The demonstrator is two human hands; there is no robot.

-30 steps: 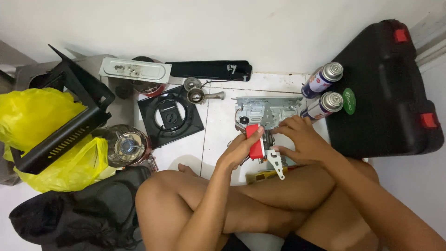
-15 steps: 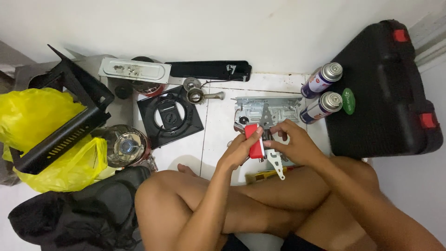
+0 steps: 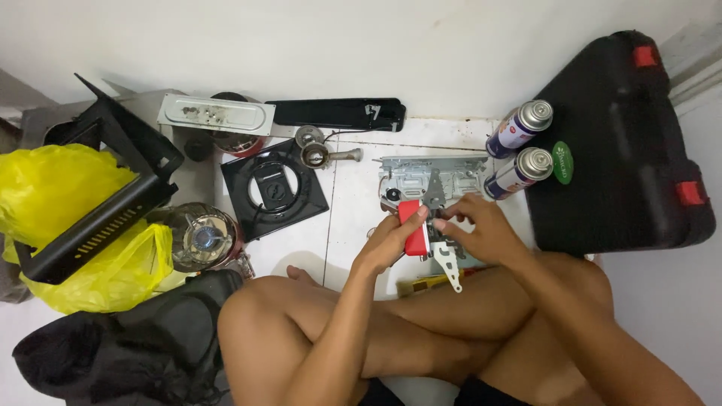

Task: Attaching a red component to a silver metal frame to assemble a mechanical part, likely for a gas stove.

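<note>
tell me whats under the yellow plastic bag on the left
A black slotted metal frame lies across the yellow plastic bag, on top. Whatever is beneath or inside the bag is covered.

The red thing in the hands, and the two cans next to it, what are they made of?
The red part, pinched by the left hand with the right hand beside it, looks like smooth, matte plastic: even colour, no shine. The grey frame it sits on looks like bare sheet metal, dull and thin. The two cans look like metal: shiny silver tops, with printed wraps around the sides.
</note>
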